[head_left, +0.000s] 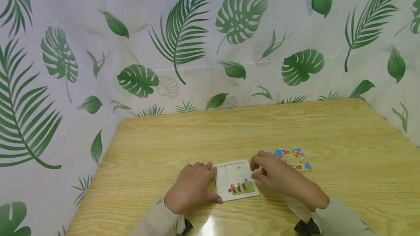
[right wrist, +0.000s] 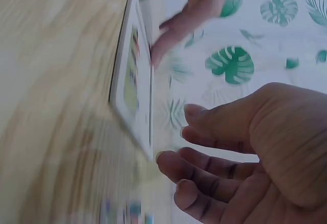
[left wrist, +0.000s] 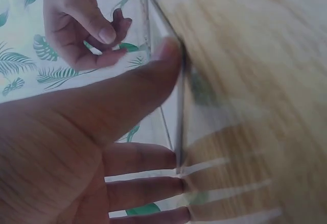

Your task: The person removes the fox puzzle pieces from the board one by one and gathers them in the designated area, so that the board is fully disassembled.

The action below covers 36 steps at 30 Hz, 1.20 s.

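Note:
A square white puzzle board (head_left: 234, 180) lies on the table. Along its near side is a strip of picture (head_left: 242, 188) in green with red and dark shapes and a bit of blue. My left hand (head_left: 195, 184) rests at the board's left side, thumb at the near left corner, fingers fairly straight along the edge. Over the board's right edge hovers my right hand (head_left: 279, 176), fingers loosely bent; in the right wrist view a gap shows between its thumb and fingertips (right wrist: 166, 164), with nothing in it. Several puzzle pieces (head_left: 299, 153) with orange animals on blue lie beyond it, partly hidden.
The wooden table (head_left: 157, 141) reaches back to a white cloth (head_left: 197, 94) with green leaf prints, hung behind and at the sides. Dark bands (head_left: 307, 227) sit at both wrists by the light sleeves.

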Each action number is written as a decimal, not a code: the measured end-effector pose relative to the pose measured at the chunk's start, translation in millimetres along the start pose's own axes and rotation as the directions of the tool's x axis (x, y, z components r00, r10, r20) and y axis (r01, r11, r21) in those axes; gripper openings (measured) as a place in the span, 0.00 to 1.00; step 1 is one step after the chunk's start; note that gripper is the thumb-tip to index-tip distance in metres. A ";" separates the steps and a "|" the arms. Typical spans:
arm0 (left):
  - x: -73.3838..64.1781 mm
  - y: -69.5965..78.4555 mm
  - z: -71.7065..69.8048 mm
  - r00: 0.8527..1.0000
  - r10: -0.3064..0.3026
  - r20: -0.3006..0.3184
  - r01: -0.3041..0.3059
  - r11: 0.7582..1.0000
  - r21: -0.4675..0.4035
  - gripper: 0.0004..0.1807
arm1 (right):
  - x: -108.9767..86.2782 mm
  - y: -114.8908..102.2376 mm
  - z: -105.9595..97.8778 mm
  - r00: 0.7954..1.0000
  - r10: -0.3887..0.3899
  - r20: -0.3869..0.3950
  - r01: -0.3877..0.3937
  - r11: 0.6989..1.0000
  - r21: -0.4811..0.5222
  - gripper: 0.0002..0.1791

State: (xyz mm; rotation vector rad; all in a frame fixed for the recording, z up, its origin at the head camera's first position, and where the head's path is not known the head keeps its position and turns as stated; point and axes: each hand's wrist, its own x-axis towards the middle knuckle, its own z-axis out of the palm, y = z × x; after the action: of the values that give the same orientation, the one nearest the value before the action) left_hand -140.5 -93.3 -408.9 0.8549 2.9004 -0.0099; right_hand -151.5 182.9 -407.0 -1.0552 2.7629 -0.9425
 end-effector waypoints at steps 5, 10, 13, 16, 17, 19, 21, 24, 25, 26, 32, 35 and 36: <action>0.6 -5.8 -0.4 1.000 -0.004 -0.013 0.003 0.997 -0.080 0.51 | 17.5 -15.9 15.7 0.999 -0.028 0.041 0.027 0.999 0.031 0.06; 4.3 -2.0 0.9 0.999 0.030 -0.037 -0.034 0.993 -0.110 0.54 | 30.7 -23.6 25.8 0.992 -0.004 0.122 0.002 1.000 0.022 0.06; 5.8 3.5 3.5 0.997 0.071 -0.025 -0.072 0.995 -0.063 0.51 | 33.3 -24.7 29.1 0.984 0.038 0.175 -0.045 0.998 0.036 0.08; 5.1 6.5 5.6 0.997 0.079 -0.006 -0.079 0.997 -0.002 0.48 | 33.4 -24.7 32.2 0.980 0.044 0.194 -0.053 0.998 0.042 0.08; 4.4 6.6 5.5 0.997 0.077 -0.002 -0.077 0.997 0.011 0.48 | 33.3 -25.0 33.3 0.980 0.040 0.197 -0.050 0.998 0.044 0.08; 2.9 6.2 4.3 0.998 0.067 0.004 -0.067 0.997 0.024 0.48 | 33.6 -25.9 36.0 0.979 0.031 0.201 -0.041 0.998 0.044 0.08; 1.7 5.7 3.0 0.998 0.058 0.005 -0.059 0.998 0.018 0.48 | 34.0 -27.1 38.5 0.979 0.019 0.202 -0.028 0.999 0.042 0.09; 0.7 6.1 1.7 0.998 0.059 0.007 -0.059 0.998 0.024 0.47 | 33.0 -29.2 41.1 0.980 0.012 0.200 -0.020 0.999 0.036 0.11; 0.4 6.3 1.7 0.998 0.059 0.002 -0.059 0.998 0.025 0.47 | 32.4 -29.5 41.7 0.980 0.011 0.199 -0.018 0.999 0.034 0.12; 0.1 6.6 1.8 0.998 0.059 -0.001 -0.059 0.998 0.023 0.47 | 31.8 -30.1 41.8 0.980 0.010 0.198 -0.017 0.999 0.035 0.12; -0.2 6.6 2.0 0.998 0.055 -0.017 -0.055 0.998 0.007 0.46 | 30.4 -30.6 44.1 0.984 -0.007 0.179 0.003 1.000 0.022 0.11; 0.5 6.7 2.2 0.998 0.058 -0.017 -0.058 0.998 0.011 0.46 | 30.3 -30.7 45.1 0.985 -0.017 0.173 0.015 1.000 0.014 0.11; 0.8 6.7 2.3 0.998 0.061 -0.018 -0.060 0.998 0.015 0.46 | 30.3 -30.8 45.1 0.985 -0.019 0.173 0.018 1.000 0.008 0.11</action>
State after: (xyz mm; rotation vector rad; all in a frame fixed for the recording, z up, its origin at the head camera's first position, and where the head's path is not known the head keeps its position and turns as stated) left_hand -137.2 -87.3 -411.1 0.9497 2.8928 -0.0172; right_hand -145.6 122.4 -421.5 -1.1065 2.6124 -0.8183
